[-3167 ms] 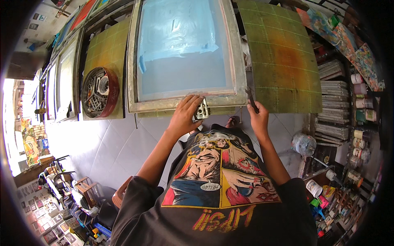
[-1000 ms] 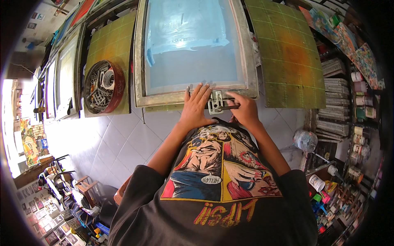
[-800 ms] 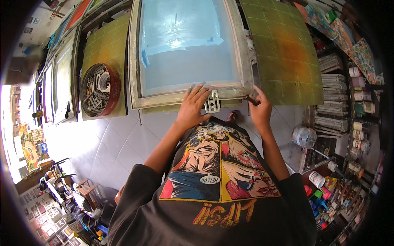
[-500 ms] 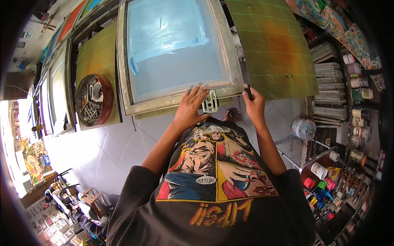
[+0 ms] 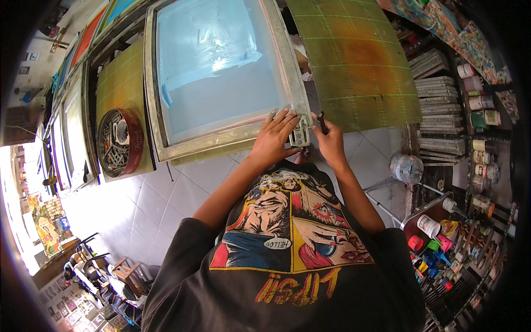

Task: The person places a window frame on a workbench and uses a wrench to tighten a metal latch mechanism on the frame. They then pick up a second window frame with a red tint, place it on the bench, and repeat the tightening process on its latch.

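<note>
Near the front edge of the left green board, a round tin holds metal bits. Next comes a frame with blue mesh; on its front edge lies the left hand, fingers stretched out against a slotted metal plate at the front right corner; whether it grips the plate cannot be told. Beside that corner, the right hand curls around a dark tool.

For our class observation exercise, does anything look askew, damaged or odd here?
On the framed screen, the blue layer ends raggedly instead of straight; an uneven orange stain discolours the green board at right.
</note>
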`<state>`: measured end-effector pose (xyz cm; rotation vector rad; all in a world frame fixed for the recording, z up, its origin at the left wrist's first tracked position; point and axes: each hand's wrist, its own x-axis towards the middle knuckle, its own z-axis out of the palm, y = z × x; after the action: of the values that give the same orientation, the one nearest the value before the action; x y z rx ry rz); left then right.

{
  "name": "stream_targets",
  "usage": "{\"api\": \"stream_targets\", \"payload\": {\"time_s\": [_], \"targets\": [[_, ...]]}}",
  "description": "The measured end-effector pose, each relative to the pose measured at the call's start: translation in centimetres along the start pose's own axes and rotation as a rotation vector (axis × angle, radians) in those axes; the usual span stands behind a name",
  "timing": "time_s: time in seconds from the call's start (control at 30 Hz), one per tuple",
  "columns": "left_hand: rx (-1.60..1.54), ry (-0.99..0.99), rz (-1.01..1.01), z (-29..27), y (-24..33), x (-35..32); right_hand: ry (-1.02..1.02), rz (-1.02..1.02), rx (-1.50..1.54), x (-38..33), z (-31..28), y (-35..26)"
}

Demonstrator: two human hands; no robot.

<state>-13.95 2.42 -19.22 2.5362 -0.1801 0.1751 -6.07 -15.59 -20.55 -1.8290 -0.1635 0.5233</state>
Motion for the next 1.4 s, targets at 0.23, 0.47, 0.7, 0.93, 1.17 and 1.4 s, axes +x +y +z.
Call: {"api": "stream_targets", "payload": {"time_s": [0.23,0.47,0.7,0.93,1.17,1.4], "targets": [[-0.112,0.001,-0.031,-0.9,-0.6,-1.3,0.01,-0.032,0.11,-1.2,2.0,-0.3],[-0.124,0.001,-0.079,-1.0,-1.5,-2.1,-0.077,0.066,0.02,-2.3,3.0,2.8],[-0.042,-0.072,-0.105,-1.4,-1.0,-1.7,-0.059,0.033,0.075,-2.5,3.0,2.4],[-0.078,0.009,-0.09,-1.2,-1.0,-1.4,0.068,0.095,0.19,-3.0,2.6,1.0],[-0.028,0.003,-0.041,-0.4,-1.2,-1.0,0.12,0.143,0.223,-3.1,2.3,0.4],[0.024,0.005,-0.021,0.1,-1.3,-0.9,0.081,0.055,0.183,-2.9,1.5,0.1]]}}
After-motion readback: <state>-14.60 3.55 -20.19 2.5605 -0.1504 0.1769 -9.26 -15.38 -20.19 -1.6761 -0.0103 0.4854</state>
